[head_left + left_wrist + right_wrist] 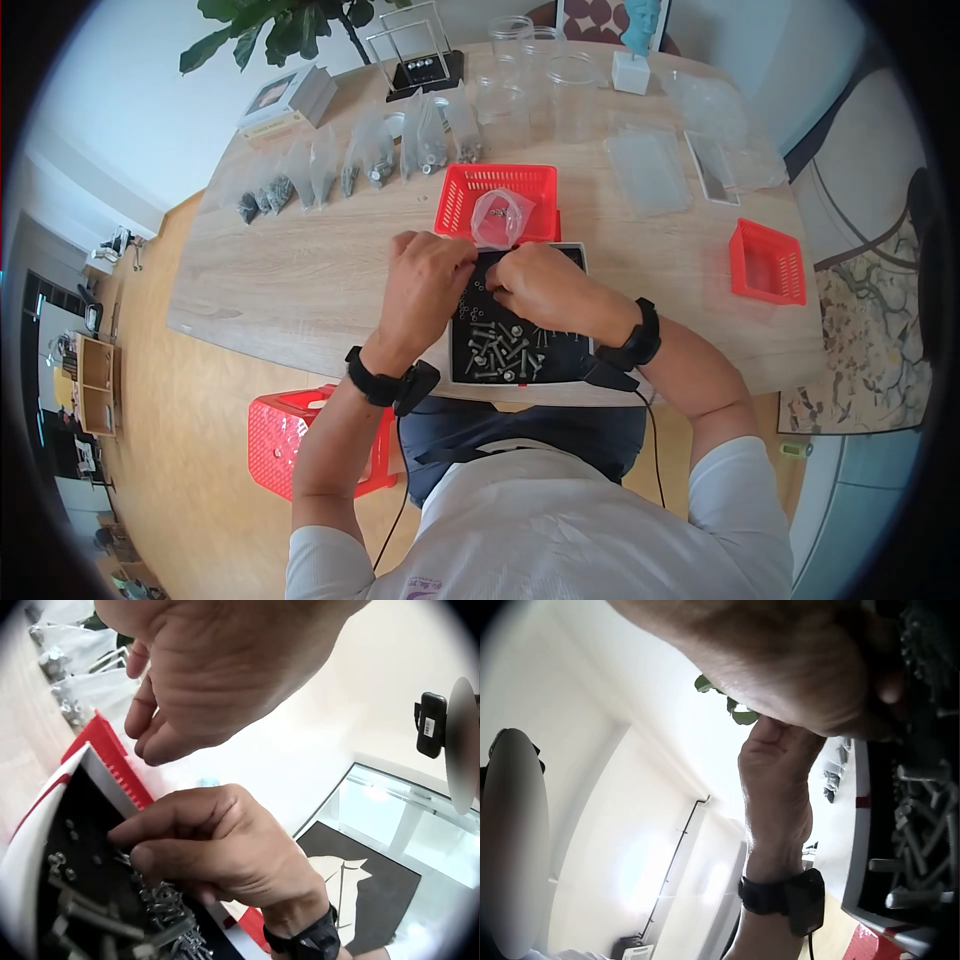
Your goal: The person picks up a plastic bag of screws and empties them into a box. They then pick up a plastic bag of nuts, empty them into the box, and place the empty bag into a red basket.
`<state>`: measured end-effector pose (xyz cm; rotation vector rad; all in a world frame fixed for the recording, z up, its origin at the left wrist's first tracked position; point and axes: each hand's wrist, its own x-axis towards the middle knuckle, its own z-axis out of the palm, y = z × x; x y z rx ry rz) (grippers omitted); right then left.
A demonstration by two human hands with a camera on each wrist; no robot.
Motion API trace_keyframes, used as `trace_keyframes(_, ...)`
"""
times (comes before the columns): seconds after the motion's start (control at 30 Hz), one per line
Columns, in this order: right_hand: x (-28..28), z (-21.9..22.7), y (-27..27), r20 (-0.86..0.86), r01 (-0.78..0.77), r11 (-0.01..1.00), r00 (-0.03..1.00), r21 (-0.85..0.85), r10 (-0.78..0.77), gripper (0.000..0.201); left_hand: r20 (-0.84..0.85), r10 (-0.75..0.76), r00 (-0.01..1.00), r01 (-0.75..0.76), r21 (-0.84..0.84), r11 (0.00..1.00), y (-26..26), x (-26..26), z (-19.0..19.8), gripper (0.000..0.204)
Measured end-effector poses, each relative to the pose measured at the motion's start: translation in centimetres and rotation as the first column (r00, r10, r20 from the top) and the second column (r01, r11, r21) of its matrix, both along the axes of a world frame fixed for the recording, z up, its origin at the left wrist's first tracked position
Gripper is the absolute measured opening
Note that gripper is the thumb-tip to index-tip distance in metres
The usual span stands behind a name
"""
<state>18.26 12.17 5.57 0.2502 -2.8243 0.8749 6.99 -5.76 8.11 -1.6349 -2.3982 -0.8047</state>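
Note:
My left hand [425, 280] hovers at the left rear corner of a black-lined tray [462, 360], its fingers loosely bent; nothing shows in them in the left wrist view. Over the tray's rear part is my right hand [545, 285], reaching down with thumb and forefinger close together in the left wrist view; I cannot tell whether a small part is between them. Small nuts [470, 311] lie near these fingertips. Toward the tray's front are many loose bolts [497, 352]. Directly behind, an open clear plastic bag [490, 232] with small metal parts stands in a red basket [455, 195].
Several bags of hardware [377, 160] line the table's rear left. Clear jars [575, 100] and a blue bust [640, 35] stand at the back. Flat plastic bags [648, 172] and another red basket [768, 268] are on the right. A red stool [272, 450] stands below the front edge.

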Motion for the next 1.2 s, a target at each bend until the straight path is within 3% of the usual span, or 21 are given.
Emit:
trace_keyframes(0.13, -0.3, -1.4, -0.6, -0.06, 0.042, 0.988, 0.998, 0.149, -0.033, 0.008, -0.055, -0.047, 0.997, 0.042, -0.099, 0.994, 0.2, 0.5, -1.7, 0.016)
trace_keyframes(0.2, -0.3, -1.8, -0.6, -0.067, 0.04, 0.987, 0.997, 0.152, -0.03, 0.008, -0.184, -0.061, 0.981, 0.042, -0.108, 0.993, 0.4, 0.6, -2.5, 0.014)
trace_keyframes(0.43, 0.3, -1.4, -0.4, -0.016, 0.008, 0.97, 1.0, 0.245, -0.004, 0.011, -0.184, -0.068, 0.981, 0.047, -0.115, 0.992, 0.5, 0.2, -3.7, 0.014)
trace_keyframes(0.57, 0.9, 1.0, -0.2, -0.026, -0.018, 0.963, 0.999, 0.27, 0.026, 0.011, -0.146, -0.072, 0.987, 0.049, -0.153, 0.987, 0.6, 0.1, -4.1, 0.017)
trace_keyframes(0.67, 0.8, 3.3, -0.1, -0.063, 0.043, 0.988, 0.997, 0.148, -0.034, 0.014, -0.156, -0.064, 0.986, 0.036, -0.176, 0.984, 0.6, 0.2, -4.3, 0.018)
trace_keyframes(0.73, 0.3, 4.1, 0.2, -0.273, 0.138, 0.988, 0.95, -0.065, -0.15, 0.011, -0.173, -0.057, 0.983, 0.024, -0.186, 0.982, 0.7, 0.4, -4.1, 0.019)
trace_keyframes(0.83, -0.6, 3.5, 1.0, -0.42, 0.223, 0.958, 0.864, -0.178, -0.279, 0.014, -0.162, -0.087, 0.983, 0.067, -0.128, 0.99, 0.7, 0.5, -3.7, 0.016)
trace_keyframes(0.9, -0.8, 3.4, 1.8, -0.435, 0.239, 0.958, 0.854, -0.156, -0.284, 0.014, -0.124, -0.113, 0.986, 0.087, -0.2, 0.976, 0.7, 0.4, -3.6, 0.014)
trace_keyframes(1.2, -0.3, 3.9, 2.1, -0.348, 0.3, 0.945, 0.879, -0.128, -0.326, 0.012, -0.045, -0.091, 0.995, 0.083, -0.157, 0.984, 0.5, 0.3, -3.4, 0.014)
